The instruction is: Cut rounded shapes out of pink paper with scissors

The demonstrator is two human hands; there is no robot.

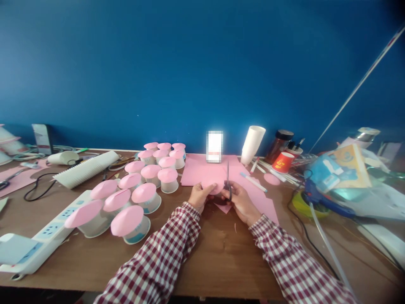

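My left hand point(200, 197) pinches a small pink paper piece point(211, 184) between thumb and fingers, near the middle of the table. Close on its right, my right hand point(242, 202) is closed on a pair of scissors point(228, 179), whose dark blades point up and away beside the paper. Larger pink sheets point(198, 169) lie flat on the table behind both hands, and a pink corner shows below them. To the left stand several upturned white paper cups point(134, 228), topped with pink paper discs point(127, 220).
A power strip point(53, 230) and a stack of cups point(91, 169) lie left. Behind stand a phone-like object point(214, 147) and tall cups point(253, 143). At right are pens point(253, 181), a red cup point(283, 162), a blue glue gun point(332, 202) and plastic bags point(376, 198).
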